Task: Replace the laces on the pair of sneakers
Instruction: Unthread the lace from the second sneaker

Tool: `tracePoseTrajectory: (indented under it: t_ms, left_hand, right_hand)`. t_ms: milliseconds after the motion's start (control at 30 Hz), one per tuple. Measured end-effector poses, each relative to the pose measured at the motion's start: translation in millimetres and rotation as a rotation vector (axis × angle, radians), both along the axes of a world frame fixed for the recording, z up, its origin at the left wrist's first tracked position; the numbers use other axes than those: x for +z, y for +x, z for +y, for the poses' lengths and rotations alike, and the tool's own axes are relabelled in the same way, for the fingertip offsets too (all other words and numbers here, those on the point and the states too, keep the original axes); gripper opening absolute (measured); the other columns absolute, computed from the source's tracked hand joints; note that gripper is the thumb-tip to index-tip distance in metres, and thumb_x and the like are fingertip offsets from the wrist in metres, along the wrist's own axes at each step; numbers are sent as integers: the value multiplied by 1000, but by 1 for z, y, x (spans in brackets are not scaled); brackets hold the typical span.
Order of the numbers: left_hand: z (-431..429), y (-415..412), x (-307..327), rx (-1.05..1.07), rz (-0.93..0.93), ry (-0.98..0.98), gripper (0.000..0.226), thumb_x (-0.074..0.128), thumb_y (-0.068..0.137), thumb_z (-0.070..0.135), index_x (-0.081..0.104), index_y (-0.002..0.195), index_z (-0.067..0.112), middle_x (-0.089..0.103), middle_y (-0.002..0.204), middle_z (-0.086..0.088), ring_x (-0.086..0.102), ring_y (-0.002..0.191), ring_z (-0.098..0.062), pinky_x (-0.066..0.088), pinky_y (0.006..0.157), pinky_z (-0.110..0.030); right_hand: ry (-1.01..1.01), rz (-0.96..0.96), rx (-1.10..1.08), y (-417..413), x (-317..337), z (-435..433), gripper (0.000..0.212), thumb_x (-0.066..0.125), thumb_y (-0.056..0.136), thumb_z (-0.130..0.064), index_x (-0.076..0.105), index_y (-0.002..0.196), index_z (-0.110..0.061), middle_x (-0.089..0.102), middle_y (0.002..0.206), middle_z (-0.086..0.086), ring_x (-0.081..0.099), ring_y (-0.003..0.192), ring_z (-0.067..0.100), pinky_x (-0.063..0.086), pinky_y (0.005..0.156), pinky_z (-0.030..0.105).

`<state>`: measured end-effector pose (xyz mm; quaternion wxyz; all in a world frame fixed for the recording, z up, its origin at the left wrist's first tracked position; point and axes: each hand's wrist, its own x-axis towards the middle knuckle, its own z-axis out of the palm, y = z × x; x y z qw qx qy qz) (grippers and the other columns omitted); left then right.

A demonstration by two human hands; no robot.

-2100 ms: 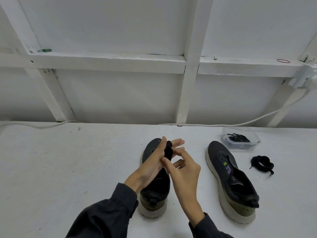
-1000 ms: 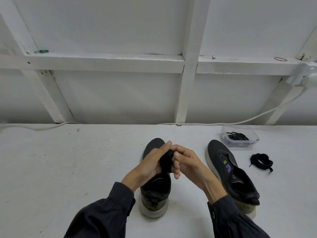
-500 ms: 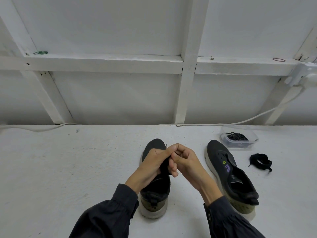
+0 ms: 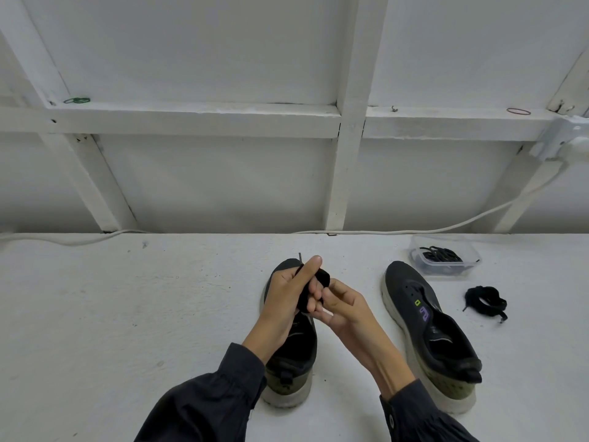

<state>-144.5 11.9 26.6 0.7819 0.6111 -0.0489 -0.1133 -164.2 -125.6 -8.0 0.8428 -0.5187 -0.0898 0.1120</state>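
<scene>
From the head camera, I see both hands raised together in the middle of the frame, over a white table (image 4: 127, 314). The left hand (image 4: 285, 301) grips a bundle of black lace (image 4: 322, 277): its fingers are curled round the bundle and one long digit lies straight up across the front. A thin lace tip (image 4: 299, 256) pokes out above the knuckles. The right hand (image 4: 345, 309) meets it from the right with its fingers tightly bent, the fingertips (image 4: 318, 303) pinching the lower edge of the same bundle. I cannot tell how much lace sits inside that pinch. Dark sleeves (image 4: 207, 406) cover both forearms at the bottom of the frame.

Directly under the hands stands the first sneaker (image 4: 294, 358), black with an olive heel and a pale sole. Its toe points to the top of the frame, and the hands hide its eyelet area. The second sneaker (image 4: 430, 333) stands right of centre, well apart from the first, with no lace in its eyelets.

Just above the second sneaker's toe sits a clear plastic tub (image 4: 468, 261) with black laces inside. A loose coil of black lace (image 4: 484, 303) lies on the table at the right, near the second sneaker but not touching it.

A white cable (image 4: 478, 218) runs along the back edge of the table. On the white ledge above it lie a green rubber band (image 4: 76, 100) at the upper left and a red rubber band (image 4: 518, 111) at the upper right.
</scene>
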Motion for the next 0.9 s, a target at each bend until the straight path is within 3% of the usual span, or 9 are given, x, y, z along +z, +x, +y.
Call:
tracePoseTrajectory:
  t_ms: [133, 267, 567, 700, 900]
  left_hand:
    - [1, -1, -4, 16, 13, 24, 49, 67, 75, 56, 54, 49, 17, 48, 44, -6, 52, 46, -19, 49, 55, -25]
    - [3, 0, -6, 49, 0, 68, 48, 66, 73, 59, 57, 50, 19, 52, 46, -5, 57, 48, -17, 51, 55, -24]
    - [-17, 0, -4, 141, -169, 151, 45, 63, 80, 55, 57, 48, 25, 55, 47, -1, 58, 50, -12, 49, 58, -17]
    - [-25, 0, -2, 112, -178, 179, 45, 60, 80, 57, 58, 48, 26, 57, 48, -1, 58, 51, -12, 50, 59, -19]
    - [-50, -3, 5, 85, -107, 71, 51, 59, 90, 48, 54, 44, 26, 53, 50, -5, 56, 52, -16, 49, 56, -23]
  right_hand:
    - [5, 57, -53, -2, -2, 4, 16, 69, 87, -17, 66, 98, -5, 60, 85, 15, 58, 80, 23, 52, 86, 33]
    - [-10, 68, -59, -2, -2, 3, 16, 67, 89, -14, 66, 102, -3, 63, 87, 15, 60, 83, 24, 52, 87, 35]
    - [10, 96, -65, -2, 7, -7, 8, 61, 93, -8, 68, 93, -4, 59, 78, 8, 58, 77, 18, 52, 80, 26]
    - [-122, 90, -80, -7, 16, -20, 14, 60, 95, -11, 66, 97, 1, 60, 80, 7, 60, 83, 19, 51, 81, 29]
    - [-298, 110, -75, -9, 35, -45, 13, 52, 100, -9, 61, 96, -1, 61, 80, 3, 63, 83, 17, 53, 81, 33]
